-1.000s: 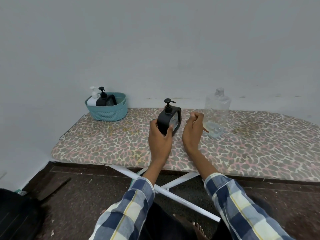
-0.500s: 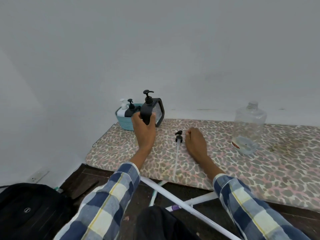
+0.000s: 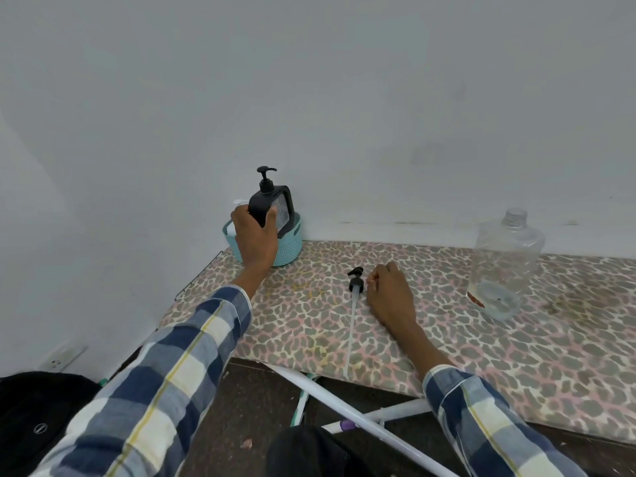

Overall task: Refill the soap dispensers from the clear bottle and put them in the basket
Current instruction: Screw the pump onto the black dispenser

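My left hand (image 3: 255,238) grips a black soap dispenser (image 3: 272,203) with a pump top and holds it upright just above the teal basket (image 3: 288,247) at the board's far left corner. A white dispenser (image 3: 237,203) peeks out behind my hand; the basket's inside is mostly hidden. My right hand (image 3: 389,295) rests on the board with its fingers curled, holding nothing. Just left of it lies a loose black pump head (image 3: 356,281) with a long clear tube. The clear bottle (image 3: 504,263) stands uncapped at the right, with only a little liquid at its bottom.
The ironing board (image 3: 447,342) has a leopard-print cover and stands against a white wall. Its white legs (image 3: 347,407) cross below the front edge. A black bag (image 3: 38,418) lies on the dark floor at the lower left, near a wall socket (image 3: 60,358).
My left hand has carried the black dispenser from the middle of the board leftward to just above the basket. My right hand has settled flat beside the loose pump head.
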### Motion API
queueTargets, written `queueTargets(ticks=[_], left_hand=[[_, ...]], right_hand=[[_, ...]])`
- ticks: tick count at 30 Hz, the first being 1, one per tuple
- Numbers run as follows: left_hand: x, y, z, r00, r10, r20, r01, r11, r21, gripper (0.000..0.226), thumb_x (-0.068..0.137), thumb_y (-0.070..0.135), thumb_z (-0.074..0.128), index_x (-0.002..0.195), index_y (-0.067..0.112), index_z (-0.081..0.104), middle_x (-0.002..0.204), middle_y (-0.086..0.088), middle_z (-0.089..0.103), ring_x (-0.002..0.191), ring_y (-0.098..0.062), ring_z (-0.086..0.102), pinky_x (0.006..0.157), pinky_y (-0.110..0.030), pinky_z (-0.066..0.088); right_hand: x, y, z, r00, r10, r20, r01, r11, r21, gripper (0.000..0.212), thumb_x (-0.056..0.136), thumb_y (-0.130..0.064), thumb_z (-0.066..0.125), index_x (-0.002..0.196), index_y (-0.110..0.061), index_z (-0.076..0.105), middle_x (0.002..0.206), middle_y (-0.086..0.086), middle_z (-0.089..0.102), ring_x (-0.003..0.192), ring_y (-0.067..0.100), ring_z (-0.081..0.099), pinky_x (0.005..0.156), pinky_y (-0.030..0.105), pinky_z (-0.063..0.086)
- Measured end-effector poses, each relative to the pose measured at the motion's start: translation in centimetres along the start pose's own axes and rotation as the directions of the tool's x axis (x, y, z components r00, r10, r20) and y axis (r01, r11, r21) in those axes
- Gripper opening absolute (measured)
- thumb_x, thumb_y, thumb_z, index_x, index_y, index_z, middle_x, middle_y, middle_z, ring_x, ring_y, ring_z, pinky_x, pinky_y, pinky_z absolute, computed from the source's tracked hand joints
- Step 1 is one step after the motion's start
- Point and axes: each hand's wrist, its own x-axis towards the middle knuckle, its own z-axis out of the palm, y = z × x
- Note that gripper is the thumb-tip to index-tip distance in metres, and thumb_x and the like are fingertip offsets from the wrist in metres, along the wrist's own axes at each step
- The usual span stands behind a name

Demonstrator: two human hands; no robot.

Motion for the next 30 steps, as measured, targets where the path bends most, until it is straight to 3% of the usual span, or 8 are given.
queueTargets(ticks=[3,8,11,15,19,25,30], left_hand=[[0.5,0.3,0.2,1.000,-0.005,-0.016,0.005,0.999,0.036,0.050,0.103,0.040,0.064,0.135,0.006,0.047,0.135,-0.009,0.052,0.118,-0.029,0.062,0.090,-0.033,0.049],[1.3,-0.1,0.5,0.998,-0.043,-0.048,0.051,0.984,0.170,0.053,0.100,0.052,0.063,0.131,0.011,0.050,0.131,-0.008,0.061,0.115,-0.034,0.065,0.091,-0.046,0.053],[1.7,-0.3,0.6,0.992,-0.077,-0.098,0.092,0.983,0.162,0.052,0.097,0.053,0.068,0.126,0.012,0.057,0.123,-0.006,0.068,0.113,-0.032,0.066,0.089,-0.042,0.050],[2.3,-0.3,1.0,0.992,-0.059,-0.111,0.087,0.958,0.272,0.050,0.093,0.055,0.070,0.122,0.015,0.063,0.120,-0.008,0.072,0.121,-0.035,0.058,0.103,-0.051,0.045],[2.6,-0.5,1.3,0.992,-0.097,-0.086,0.112,0.975,0.191,0.051,0.094,0.047,0.075,0.125,0.009,0.065,0.121,-0.010,0.074,0.118,-0.034,0.065,0.098,-0.045,0.051],[2.2,-0.9,2.1,0.985,-0.162,-0.062,0.173,0.941,0.292,0.059,0.091,0.042,0.079,0.129,0.000,0.061,0.137,-0.017,0.045,0.112,-0.039,0.065,0.095,-0.048,0.057],[1.7,-1.0,2.4,0.989,-0.150,0.000,0.142,0.942,0.303,0.056,0.087,0.038,0.079,0.127,0.002,0.063,0.136,-0.015,0.051,0.115,-0.036,0.063,0.095,-0.048,0.056]], right_hand=[[0.1,0.1,0.2,1.000,0.008,-0.001,-0.008,1.000,0.000,0.014,0.101,-0.014,0.051,0.101,-0.011,0.065,0.109,0.007,0.058,0.098,0.027,0.057,0.083,0.045,0.055],[0.0,0.2,0.3,1.000,0.009,0.001,-0.009,1.000,0.009,0.014,0.101,-0.012,0.051,0.100,-0.011,0.065,0.108,0.006,0.058,0.098,0.026,0.056,0.084,0.045,0.055],[0.1,0.1,0.2,1.000,0.012,0.010,-0.012,1.000,0.008,0.014,0.101,-0.012,0.051,0.100,-0.012,0.065,0.108,0.006,0.057,0.098,0.026,0.056,0.083,0.044,0.054],[0.0,0.2,0.2,1.000,0.011,0.014,-0.011,1.000,0.018,0.014,0.100,-0.012,0.051,0.100,-0.012,0.065,0.108,0.006,0.057,0.097,0.026,0.055,0.083,0.045,0.054],[-0.1,0.1,0.2,1.000,0.012,0.010,-0.013,0.999,0.029,0.014,0.100,-0.012,0.051,0.100,-0.012,0.065,0.108,0.005,0.057,0.096,0.025,0.056,0.082,0.044,0.054],[-0.1,0.2,0.1,1.000,0.006,0.010,-0.007,0.999,0.046,0.014,0.100,-0.012,0.051,0.100,-0.014,0.066,0.107,0.004,0.057,0.097,0.024,0.056,0.081,0.042,0.053],[-0.1,0.5,0.3,1.000,0.007,-0.002,-0.007,0.999,0.044,0.014,0.100,-0.013,0.051,0.099,-0.015,0.065,0.106,0.002,0.056,0.094,0.023,0.055,0.080,0.043,0.054]])
